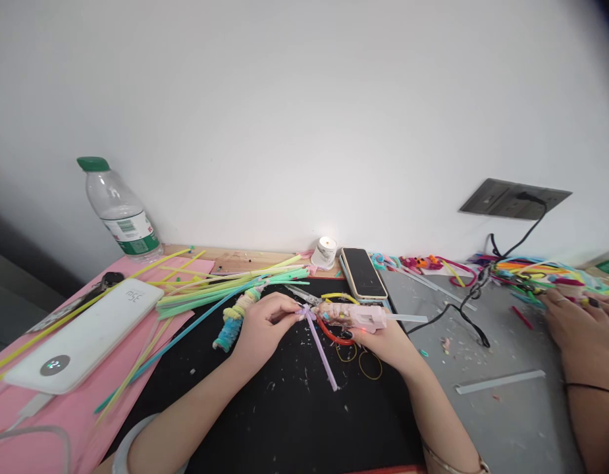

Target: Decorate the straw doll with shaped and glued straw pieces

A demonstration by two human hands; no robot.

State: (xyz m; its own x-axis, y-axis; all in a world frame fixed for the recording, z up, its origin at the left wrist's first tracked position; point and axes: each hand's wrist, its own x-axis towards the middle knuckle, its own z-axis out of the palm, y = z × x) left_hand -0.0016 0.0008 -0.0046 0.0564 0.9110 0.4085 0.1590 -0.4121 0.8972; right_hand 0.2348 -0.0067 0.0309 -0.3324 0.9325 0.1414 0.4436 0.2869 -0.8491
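Observation:
My left hand (273, 320) pinches a lilac pipe cleaner piece (322, 355), gathered into a small bunch at the fingertips with one long stem slanting down toward me. In my right hand (378, 339) is a pink hot glue gun (356, 316), its nozzle pointing left at the bunch and a red light lit on its body. A translucent glue stick (407, 318) sticks out of its back end. Whether the nozzle touches the lilac piece, I cannot tell. Left of my left hand lies a coiled yellow and blue pipe cleaner piece (230, 329).
Green and yellow pipe cleaners (230, 291) lie at the left, beside a white power bank (87, 336) and a plastic bottle (124, 210). A lit candle (326, 245) and a phone (363, 273) stand behind my hands. At right are a black cable (475, 289) and another person's hands (575, 322).

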